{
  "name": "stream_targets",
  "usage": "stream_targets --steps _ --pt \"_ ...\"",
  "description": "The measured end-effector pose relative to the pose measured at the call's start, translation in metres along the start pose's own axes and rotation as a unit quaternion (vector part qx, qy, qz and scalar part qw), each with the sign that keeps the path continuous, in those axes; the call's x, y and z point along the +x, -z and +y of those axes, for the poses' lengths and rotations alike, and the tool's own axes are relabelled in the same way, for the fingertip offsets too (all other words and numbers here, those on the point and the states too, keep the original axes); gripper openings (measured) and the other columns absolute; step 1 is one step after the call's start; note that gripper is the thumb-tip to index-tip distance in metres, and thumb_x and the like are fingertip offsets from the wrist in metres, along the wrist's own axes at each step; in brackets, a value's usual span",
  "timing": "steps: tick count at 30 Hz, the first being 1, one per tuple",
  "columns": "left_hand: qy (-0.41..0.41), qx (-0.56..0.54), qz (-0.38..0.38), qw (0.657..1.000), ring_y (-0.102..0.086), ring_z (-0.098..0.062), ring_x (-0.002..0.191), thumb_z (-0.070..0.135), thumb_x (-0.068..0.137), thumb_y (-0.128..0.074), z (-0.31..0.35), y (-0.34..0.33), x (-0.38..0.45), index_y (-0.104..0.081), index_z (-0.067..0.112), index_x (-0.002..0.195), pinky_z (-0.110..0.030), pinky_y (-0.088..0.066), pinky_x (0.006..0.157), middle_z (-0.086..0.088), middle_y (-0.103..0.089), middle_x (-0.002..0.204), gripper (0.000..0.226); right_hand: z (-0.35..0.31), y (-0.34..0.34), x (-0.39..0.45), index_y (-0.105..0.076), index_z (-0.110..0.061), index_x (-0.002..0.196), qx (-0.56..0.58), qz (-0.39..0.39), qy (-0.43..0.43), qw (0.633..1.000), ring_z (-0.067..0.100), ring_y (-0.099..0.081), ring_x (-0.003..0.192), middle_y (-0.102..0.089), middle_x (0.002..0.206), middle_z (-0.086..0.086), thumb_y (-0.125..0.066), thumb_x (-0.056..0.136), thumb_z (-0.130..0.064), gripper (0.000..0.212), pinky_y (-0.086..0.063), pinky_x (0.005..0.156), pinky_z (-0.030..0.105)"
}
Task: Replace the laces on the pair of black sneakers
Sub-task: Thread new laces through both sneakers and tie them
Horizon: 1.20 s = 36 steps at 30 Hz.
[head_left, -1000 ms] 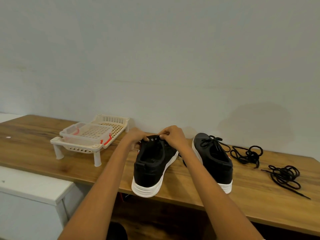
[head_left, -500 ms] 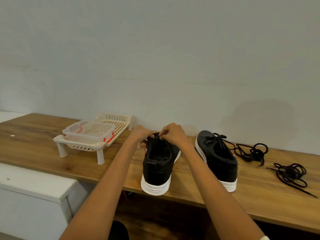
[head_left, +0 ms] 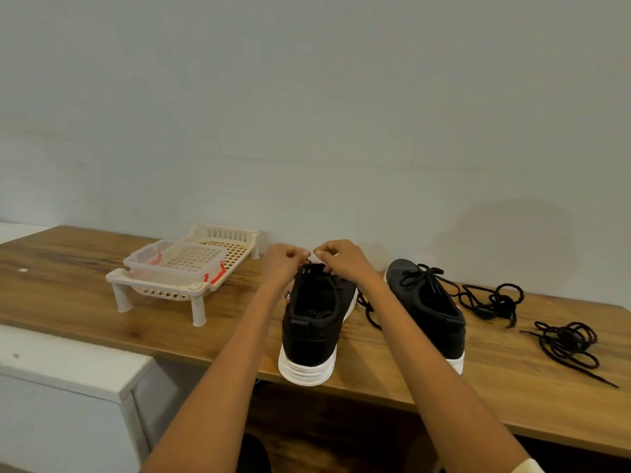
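Two black sneakers with white soles stand on the wooden table [head_left: 85, 295], heels toward me. Over the tongue of the left sneaker [head_left: 312, 332] my left hand [head_left: 285, 264] and my right hand [head_left: 341, 262] meet with curled fingers, pinching at its black lace near the top eyelets. A loose end of that lace [head_left: 370, 310] trails onto the table between the shoes. The right sneaker [head_left: 433, 308] stands laced, its bow loose on top. Two tangled black laces lie to the right: one [head_left: 495, 300] beside that shoe, the other [head_left: 568, 344] nearer the table's front edge.
A cream plastic rack on legs [head_left: 191, 293] with a clear red-handled container [head_left: 174, 262] on it stands at the back left. The grey wall rises right behind the table. A white cabinet [head_left: 68, 367] sits lower at the left.
The left sneaker's heel has swung right and now points straight at me. Both hands stay at its top eyelets, a little farther apart.
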<state>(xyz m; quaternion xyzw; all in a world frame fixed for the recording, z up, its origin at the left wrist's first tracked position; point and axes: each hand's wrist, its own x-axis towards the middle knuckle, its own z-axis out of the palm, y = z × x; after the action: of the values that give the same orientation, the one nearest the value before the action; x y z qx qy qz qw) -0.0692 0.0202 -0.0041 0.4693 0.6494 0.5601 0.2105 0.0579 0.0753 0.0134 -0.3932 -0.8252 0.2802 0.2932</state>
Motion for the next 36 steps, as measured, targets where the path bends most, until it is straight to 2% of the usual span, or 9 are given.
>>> stream_targets --steps 4,7,9,12,14,19,23,28,36 --pt "-0.013 -0.111 0.112 0.987 -0.061 -0.011 0.076 0.019 0.089 -0.064 0.014 -0.01 0.004 -0.07 0.008 0.106 -0.025 -0.053 0.074 -0.002 -0.069 0.09 0.021 -0.008 0.0 0.007 -0.07 0.002 0.091 -0.021 -0.047 0.006 0.999 0.007 -0.059 0.061 -0.066 0.074 0.004 -0.061 0.092 -0.029 0.032 -0.049 0.064 0.017" --pt "-0.004 -0.216 0.145 0.965 -0.056 -0.009 0.07 0.021 0.093 -0.059 0.02 -0.015 0.006 -0.066 0.01 0.109 -0.024 -0.052 0.069 -0.003 -0.068 0.092 0.021 -0.019 0.01 0.018 -0.07 0.0 0.091 0.069 -0.001 -0.012 0.998 0.008 -0.061 0.059 -0.065 0.068 0.003 -0.062 0.091 -0.019 0.021 -0.051 0.059 0.015" --pt "0.022 -0.21 0.065 0.975 -0.057 -0.009 0.077 0.026 0.098 -0.049 0.017 -0.012 0.008 -0.062 0.011 0.116 -0.022 -0.048 0.069 -0.001 -0.065 0.1 0.026 -0.031 0.024 0.025 -0.069 0.001 0.099 0.155 0.041 -0.013 0.987 0.011 -0.063 0.065 -0.067 0.075 0.006 -0.06 0.093 -0.015 0.02 -0.056 0.064 0.018" --pt "0.049 -0.089 -0.179 0.979 -0.058 -0.005 0.09 0.022 0.098 -0.049 0.008 -0.007 0.001 -0.062 0.014 0.119 -0.016 -0.042 0.07 0.004 -0.064 0.11 0.027 -0.049 0.049 0.036 -0.068 -0.001 0.1 0.264 0.11 0.015 0.958 0.015 -0.066 0.072 -0.068 0.079 0.007 -0.06 0.093 -0.014 0.017 -0.057 0.071 0.024" --pt "0.049 -0.038 -0.235 0.97 -0.058 -0.002 0.091 0.021 0.095 -0.054 0.002 -0.007 -0.002 -0.065 0.014 0.115 -0.014 -0.04 0.07 0.006 -0.066 0.106 0.024 -0.06 0.064 0.041 -0.068 -0.003 0.098 0.316 0.152 0.044 0.935 0.016 -0.066 0.076 -0.068 0.081 0.008 -0.061 0.092 -0.015 0.015 -0.056 0.073 0.026" --pt "0.005 -0.044 -0.082 0.996 -0.062 -0.009 0.077 0.02 0.092 -0.06 -0.006 -0.006 0.001 -0.069 0.007 0.102 -0.008 -0.043 0.057 0.001 -0.068 0.083 0.019 -0.069 0.078 0.036 -0.068 -0.003 0.1 0.359 0.208 0.095 0.905 0.018 -0.065 0.078 -0.068 0.084 0.009 -0.059 0.094 -0.016 0.017 -0.057 0.079 0.029" --pt "0.012 -0.194 0.072 0.978 -0.062 -0.009 0.052 0.013 0.092 -0.06 0.012 -0.002 0.007 -0.066 0.008 0.104 -0.016 -0.053 0.048 -0.003 -0.064 0.075 0.014 -0.047 0.061 0.023 -0.069 0.0 0.1 0.169 0.087 0.018 0.982 0.012 -0.061 0.064 -0.067 0.078 0.006 -0.062 0.092 -0.018 0.021 -0.054 0.062 0.019" --pt "-0.019 -0.19 0.088 0.978 -0.066 -0.012 0.052 0.009 0.092 -0.059 0.021 -0.008 0.005 -0.068 0.006 0.103 -0.018 -0.054 0.049 -0.003 -0.066 0.079 0.015 -0.019 0.024 0.013 -0.07 -0.006 0.085 -0.072 -0.045 0.009 0.996 0.003 -0.058 0.057 -0.064 0.071 -0.002 -0.059 0.094 -0.02 0.02 -0.043 0.053 0.005" --pt "0.149 -0.28 0.144 0.937 -0.063 -0.029 0.086 0.009 0.096 -0.046 0.003 0.002 0.013 -0.062 0.007 0.112 -0.035 -0.057 0.069 -0.014 -0.063 0.103 0.022 -0.01 0.009 0.007 -0.072 -0.002 0.096 0.064 0.068 -0.039 0.995 0.011 -0.061 0.062 -0.07 0.082 0.009 -0.059 0.093 -0.019 0.021 -0.053 0.065 0.019"
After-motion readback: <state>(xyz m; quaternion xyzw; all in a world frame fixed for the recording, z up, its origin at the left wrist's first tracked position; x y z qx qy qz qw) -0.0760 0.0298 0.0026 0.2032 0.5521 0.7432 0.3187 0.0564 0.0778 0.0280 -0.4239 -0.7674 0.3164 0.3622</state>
